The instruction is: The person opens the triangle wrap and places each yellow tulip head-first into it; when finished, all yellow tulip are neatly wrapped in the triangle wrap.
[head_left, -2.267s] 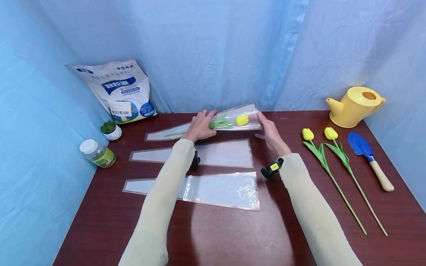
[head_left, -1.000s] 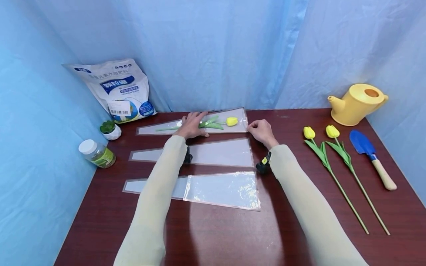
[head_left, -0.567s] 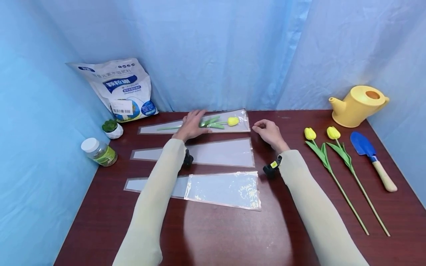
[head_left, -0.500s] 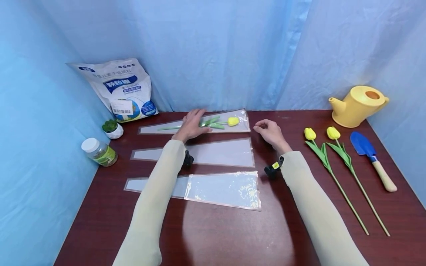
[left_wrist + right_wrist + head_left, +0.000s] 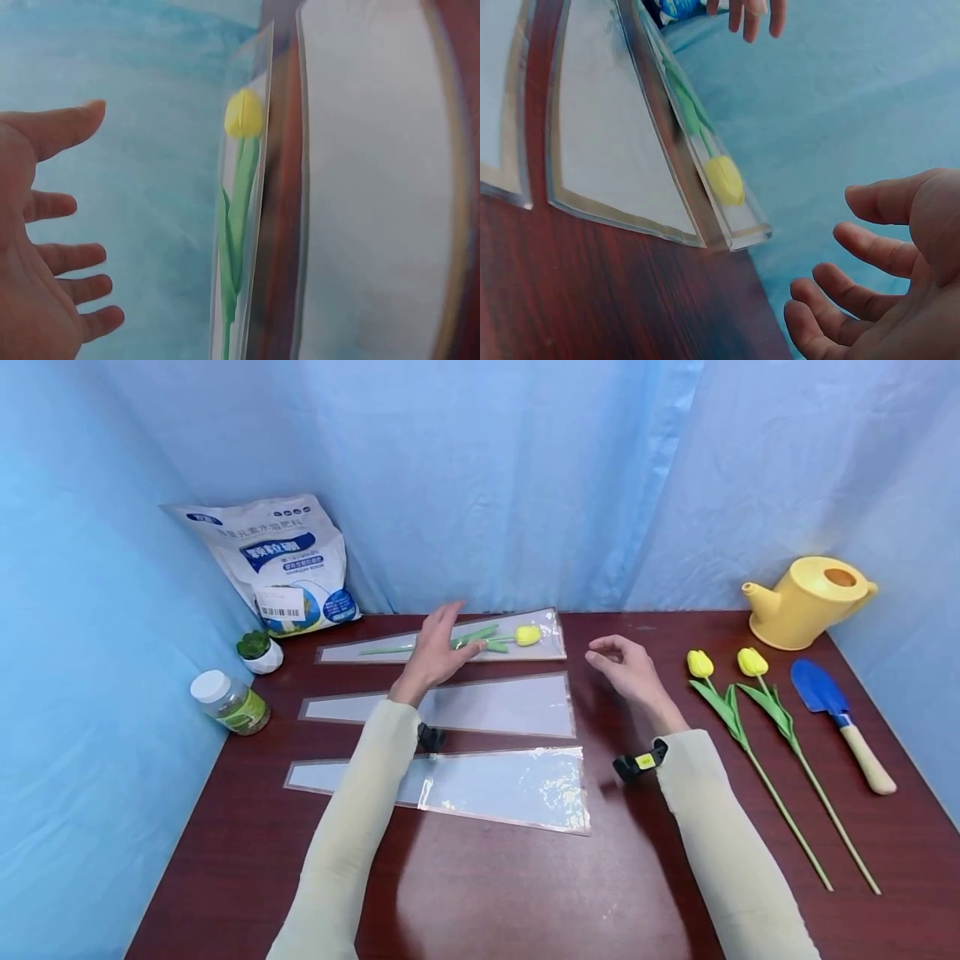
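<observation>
At the back of the table, a clear tapered flower sleeve [image 5: 551, 643] lies flat with a yellow tulip [image 5: 528, 635] inside; its green leaves show through the plastic. My left hand [image 5: 437, 653] hovers above the sleeve's middle, fingers spread, hiding part of the stem. In the left wrist view that hand [image 5: 45, 240] touches nothing. To the right of the sleeve's wide end, my right hand [image 5: 628, 670] is held over the table with loosely bent fingers and nothing in them. Two more flower sleeves, a middle one [image 5: 510, 706] and a front one [image 5: 502, 785], lie flat nearer me.
Two loose tulips [image 5: 731, 714] [image 5: 780, 727] lie at the right, beside a blue trowel [image 5: 821, 689]. Behind them stands a yellow watering can [image 5: 806, 606]. At the left are a white bag [image 5: 273, 568], a small potted plant [image 5: 260, 653] and a lidded jar [image 5: 232, 703].
The sleeve with the tulip was lifted at its wide end and now lies flat. My right hand has let go of its edge and drawn right; my left hand has risen off it.
</observation>
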Tool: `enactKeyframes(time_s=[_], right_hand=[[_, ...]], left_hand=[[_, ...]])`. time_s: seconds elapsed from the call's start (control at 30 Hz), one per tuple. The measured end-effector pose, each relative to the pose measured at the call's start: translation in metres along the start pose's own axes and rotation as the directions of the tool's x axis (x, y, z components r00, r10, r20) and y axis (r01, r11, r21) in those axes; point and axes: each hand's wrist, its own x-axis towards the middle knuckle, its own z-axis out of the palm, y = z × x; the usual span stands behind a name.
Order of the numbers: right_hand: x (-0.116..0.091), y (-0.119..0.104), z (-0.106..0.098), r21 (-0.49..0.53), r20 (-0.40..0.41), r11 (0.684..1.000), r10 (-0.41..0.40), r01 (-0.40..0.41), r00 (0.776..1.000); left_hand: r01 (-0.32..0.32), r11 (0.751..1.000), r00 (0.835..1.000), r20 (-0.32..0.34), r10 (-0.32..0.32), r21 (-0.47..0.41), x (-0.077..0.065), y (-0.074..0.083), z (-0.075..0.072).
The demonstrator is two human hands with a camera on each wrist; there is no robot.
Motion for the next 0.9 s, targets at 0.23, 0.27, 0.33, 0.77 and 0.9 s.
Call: enactKeyframes(time_s=[0.23,0.27,0.33,0.77,0.9], right_hand=[[-0.021,0.002,-0.002,-0.002,0.031,1.0,-0.014,0.014,0.999],[-0.024,0.003,-0.002,-0.003,0.036,1.0,-0.013,0.013,0.999],[-0.03,0.003,-0.002,-0.009,0.045,1.0,-0.013,0.013,0.999],[-0.048,0.014,0.01,-0.017,0.07,1.0,-0.016,0.017,0.997],[-0.05,0.016,0.016,-0.03,0.084,0.999,-0.021,0.023,0.996]], left_hand=[[-0.003,0.999,1.0,-0.009,0.003,-0.038,-0.024,0.012,0.012],[-0.001,0.999,1.0,-0.008,0.001,-0.044,-0.027,0.013,0.013],[0.003,0.999,1.0,-0.006,-0.003,-0.049,-0.033,0.017,0.017],[-0.068,0.997,0.99,0.123,0.073,-0.047,-0.062,0.042,0.043],[-0.091,0.995,0.98,0.173,0.097,-0.045,-0.069,0.047,0.054]])
